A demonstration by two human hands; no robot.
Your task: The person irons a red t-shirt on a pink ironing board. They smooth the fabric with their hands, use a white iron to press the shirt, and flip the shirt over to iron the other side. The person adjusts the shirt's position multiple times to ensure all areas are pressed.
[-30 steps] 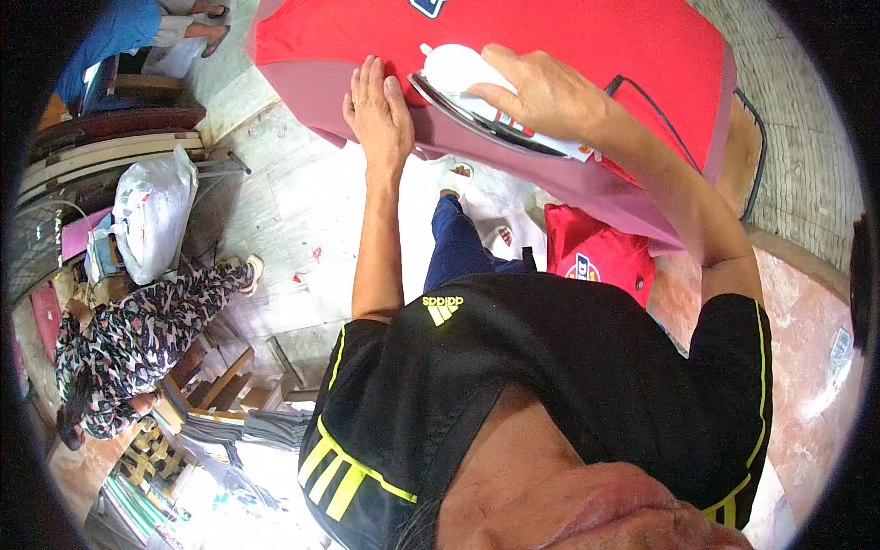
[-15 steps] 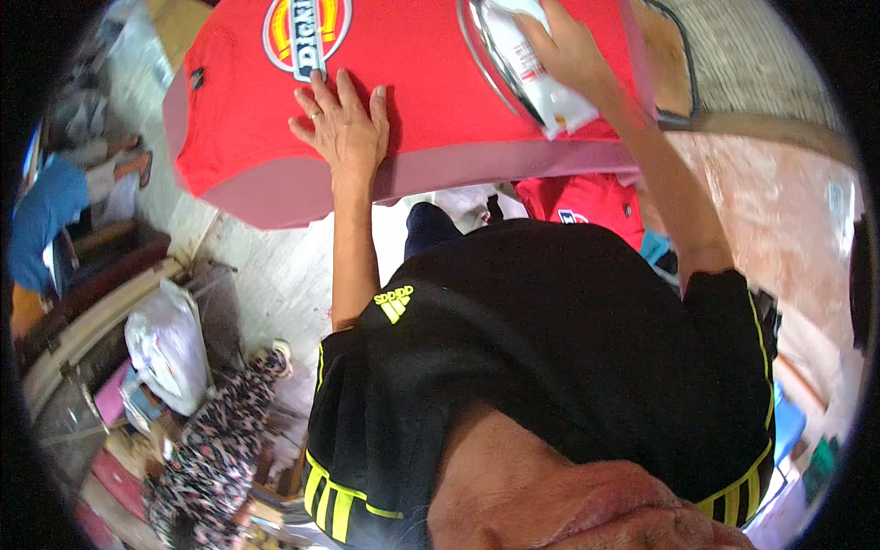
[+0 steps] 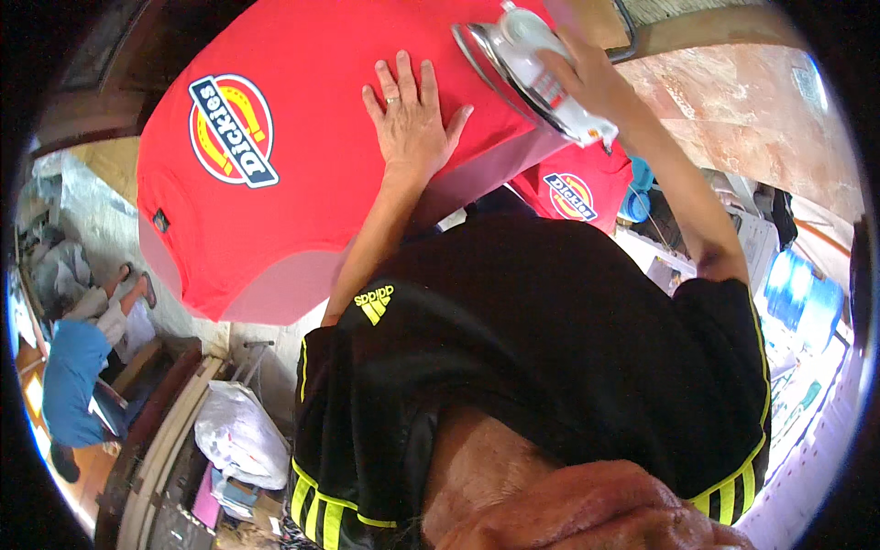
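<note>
Ironing looks partway along: left hand (image 3: 410, 117) lies flat, fingers spread, on the red T-shirt (image 3: 302, 119) over the worktop, right hand (image 3: 587, 78) clamped on the white iron (image 3: 527, 69) at its edge.

Left hand (image 3: 411, 117) flat on shirt (image 3: 302, 165); iron (image 3: 532, 69) right of it.

A padded ironing board (image 3: 275, 293) with a pink cover carries 1 red T-shirt (image 3: 312, 119) spread flat across it, the shirt's round printed emblem (image 3: 232, 130) facing up near the board's left end.
</note>
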